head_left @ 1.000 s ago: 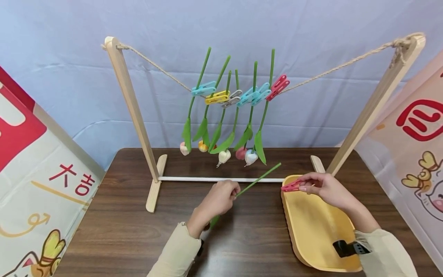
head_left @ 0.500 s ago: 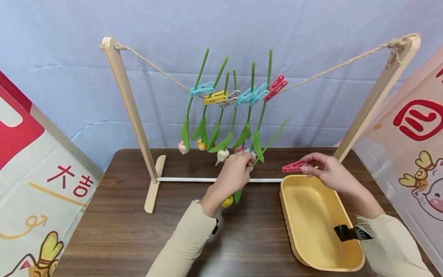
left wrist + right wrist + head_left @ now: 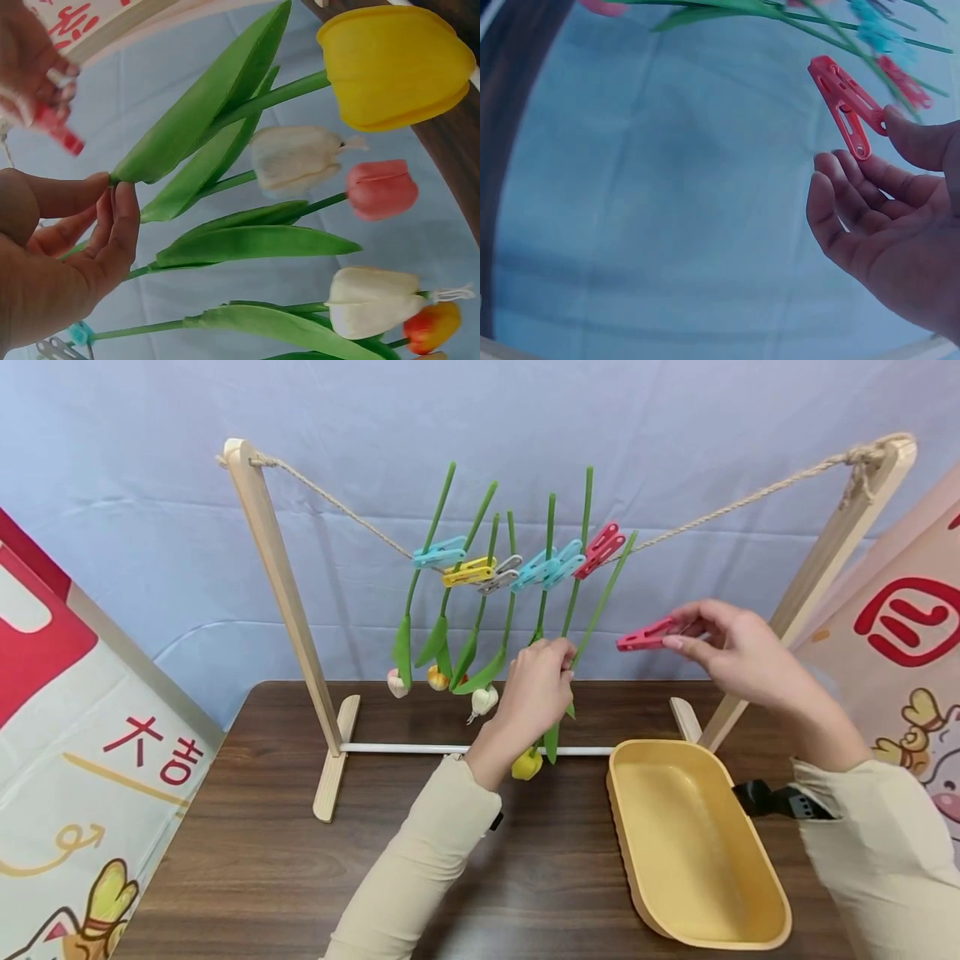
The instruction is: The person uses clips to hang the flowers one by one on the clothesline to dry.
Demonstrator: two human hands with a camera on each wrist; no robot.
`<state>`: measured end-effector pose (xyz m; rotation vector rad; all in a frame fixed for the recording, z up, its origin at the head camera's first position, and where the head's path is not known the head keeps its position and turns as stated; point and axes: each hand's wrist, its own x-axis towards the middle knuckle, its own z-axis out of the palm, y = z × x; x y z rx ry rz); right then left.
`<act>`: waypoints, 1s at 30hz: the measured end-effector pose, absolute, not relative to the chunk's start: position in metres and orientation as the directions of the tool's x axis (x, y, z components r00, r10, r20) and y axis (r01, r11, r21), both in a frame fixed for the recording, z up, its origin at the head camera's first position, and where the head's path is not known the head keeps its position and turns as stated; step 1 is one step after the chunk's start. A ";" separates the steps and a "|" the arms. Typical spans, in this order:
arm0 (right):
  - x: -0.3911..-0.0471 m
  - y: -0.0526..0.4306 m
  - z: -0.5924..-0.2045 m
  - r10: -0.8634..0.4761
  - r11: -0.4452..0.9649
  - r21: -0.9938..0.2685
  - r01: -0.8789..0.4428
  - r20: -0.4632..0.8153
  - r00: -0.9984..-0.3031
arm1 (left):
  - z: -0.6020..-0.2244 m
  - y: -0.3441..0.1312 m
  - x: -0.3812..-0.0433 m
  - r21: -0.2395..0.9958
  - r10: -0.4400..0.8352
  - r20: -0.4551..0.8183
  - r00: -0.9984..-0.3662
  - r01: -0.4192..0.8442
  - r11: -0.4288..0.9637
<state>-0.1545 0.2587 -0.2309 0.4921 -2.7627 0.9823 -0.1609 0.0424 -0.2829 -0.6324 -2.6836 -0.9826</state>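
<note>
My left hand [image 3: 536, 685] pinches the stem of a yellow tulip [image 3: 397, 67], flower downward, just where its leaf begins. The stem's upper end overlaps the rope [image 3: 738, 503], right of a red clothespin [image 3: 600, 550] that clips another flower. To the right, my right hand [image 3: 738, 647] holds a red clothespin [image 3: 847, 101] by its handles between thumb and fingers, its nose pointing left. Several tulips hang head-down from the rope on blue, yellow, grey and red clothespins, among them a white tulip [image 3: 375, 302] and a pink tulip [image 3: 382, 190]. My left hand hides some blooms in the head view.
A wooden rack with a left post [image 3: 281, 602] and a right post [image 3: 817, 577] carries the sagging rope. Its white crossbar [image 3: 405, 748] runs low over the brown table [image 3: 247, 868]. A yellow tray [image 3: 626, 852] stands at the right, below my right hand.
My left hand has lifted the yellow tulip up and right, from the table to the rope. My right hand has raised the red clothespin from the tray's rim toward the rope.
</note>
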 end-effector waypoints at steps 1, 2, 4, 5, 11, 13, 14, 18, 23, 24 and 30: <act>-0.156 0.257 -0.224 -0.248 0.732 -0.575 -0.366 0.277 -0.929 | -0.281 0.043 -0.162 0.559 0.316 0.343 -0.885 0.462 0.688; -0.157 0.254 -0.218 -0.237 0.739 -0.568 -0.362 0.283 -0.929 | -0.280 0.044 -0.163 0.557 0.313 0.346 -0.884 0.462 0.690; -0.159 0.250 -0.205 -0.217 0.751 -0.557 -0.356 0.302 -0.928 | -0.277 0.046 -0.164 0.550 0.306 0.353 -0.884 0.461 0.696; -0.160 0.248 -0.199 -0.213 0.753 -0.550 -0.361 0.315 -0.925 | -0.276 0.047 -0.165 0.549 0.304 0.355 -0.884 0.461 0.697; -0.169 0.239 -0.170 -0.174 0.792 -0.490 -0.363 0.389 -0.905 | -0.269 0.051 -0.168 0.558 0.280 0.354 -0.892 0.442 0.703; -0.172 0.236 -0.163 -0.155 0.814 -0.461 -0.352 0.413 -0.898 | -0.267 0.052 -0.169 0.565 0.270 0.348 -0.898 0.431 0.704; -0.173 0.235 -0.160 -0.148 0.826 -0.441 -0.350 0.429 -0.891 | -0.266 0.053 -0.170 0.569 0.265 0.345 -0.901 0.425 0.705; -0.177 0.229 -0.154 -0.165 0.856 -0.327 -0.400 0.560 -0.812 | -0.263 0.055 -0.171 0.580 0.249 0.341 -0.907 0.411 0.703; -0.183 0.222 -0.154 -0.224 0.856 -0.183 -0.483 0.710 -0.667 | -0.263 0.056 -0.173 0.593 0.223 0.356 -0.907 0.404 0.697; -0.184 0.222 -0.154 -0.228 0.856 -0.175 -0.487 0.718 -0.658 | -0.263 0.056 -0.173 0.598 0.217 0.360 -0.908 0.403 0.693; -0.189 0.219 -0.154 -0.231 0.857 -0.209 -0.472 0.663 -0.712 | -0.263 0.056 -0.173 0.582 0.208 0.382 -0.901 0.409 0.703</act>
